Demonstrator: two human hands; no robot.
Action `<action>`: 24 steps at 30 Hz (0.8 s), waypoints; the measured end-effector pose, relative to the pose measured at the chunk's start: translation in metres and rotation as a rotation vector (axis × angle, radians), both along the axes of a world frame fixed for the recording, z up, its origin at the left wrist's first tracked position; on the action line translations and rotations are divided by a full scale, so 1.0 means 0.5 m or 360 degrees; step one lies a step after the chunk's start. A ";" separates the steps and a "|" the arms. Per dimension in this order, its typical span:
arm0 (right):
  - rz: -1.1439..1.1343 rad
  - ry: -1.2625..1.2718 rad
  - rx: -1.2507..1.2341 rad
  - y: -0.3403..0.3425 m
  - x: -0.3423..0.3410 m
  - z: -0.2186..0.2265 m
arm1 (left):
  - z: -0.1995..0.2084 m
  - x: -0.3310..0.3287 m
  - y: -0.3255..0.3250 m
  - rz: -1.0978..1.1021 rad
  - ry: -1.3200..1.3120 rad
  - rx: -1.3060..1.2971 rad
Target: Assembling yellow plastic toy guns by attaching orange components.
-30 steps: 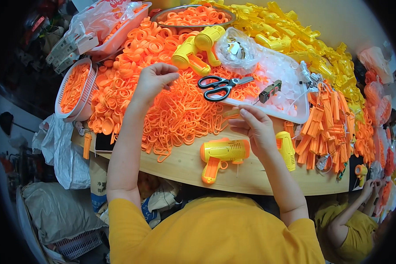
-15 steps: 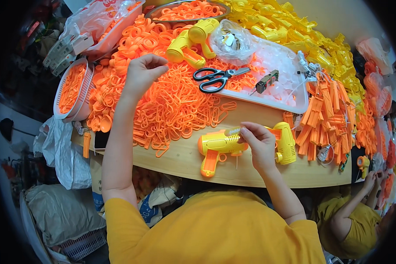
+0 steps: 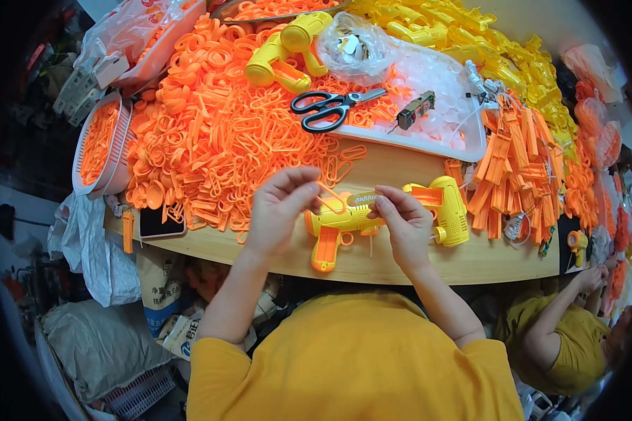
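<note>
Pinched in my left hand is a long, thin orange plastic loop. My right hand grips a small yellow oblong plate with lettering between thumb and finger. Both are held close together above a yellow-and-orange toy gun shell that lies on the table. Just right of my right hand lies another yellow-and-orange toy gun shell. Many more orange loops are heaped beyond my left hand.
Black-handled scissors and a small dark green part lie by a white tray of translucent pieces. Orange strips are piled at right, yellow shells behind. A person in yellow works at far right.
My left hand has come down and right from above the orange heap and now holds an orange loop. My right hand keeps the yellow plate. The whole view has shifted slightly.
</note>
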State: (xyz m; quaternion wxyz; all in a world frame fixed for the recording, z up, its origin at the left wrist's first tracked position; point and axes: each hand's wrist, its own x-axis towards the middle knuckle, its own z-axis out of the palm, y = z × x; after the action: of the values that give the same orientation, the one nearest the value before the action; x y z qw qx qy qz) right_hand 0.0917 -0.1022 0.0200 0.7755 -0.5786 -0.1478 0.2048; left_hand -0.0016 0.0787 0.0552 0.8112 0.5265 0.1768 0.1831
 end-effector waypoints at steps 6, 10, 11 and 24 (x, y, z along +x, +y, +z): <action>0.0005 -0.0018 -0.0034 -0.008 -0.010 -0.015 | -0.050 -0.017 -0.049 -0.0081 0.0072 -0.0364; 0.0048 -0.0034 -0.0017 -0.012 -0.019 -0.020 | -0.060 -0.019 -0.056 -0.0102 0.0031 -0.0442; 0.0046 -0.0032 -0.0020 -0.013 -0.020 -0.021 | -0.062 -0.019 -0.057 -0.0135 0.0030 -0.0446; 0.0151 -0.0066 0.0089 -0.020 -0.034 -0.019 | -0.063 -0.021 -0.087 -0.0046 0.0086 -0.0479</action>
State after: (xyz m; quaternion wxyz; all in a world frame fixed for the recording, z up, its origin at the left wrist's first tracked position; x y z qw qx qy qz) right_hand 0.0750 -0.1123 0.0106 0.7776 -0.5532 -0.1967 0.2250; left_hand -0.0121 0.0353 0.0238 0.8784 0.4062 0.2165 0.1285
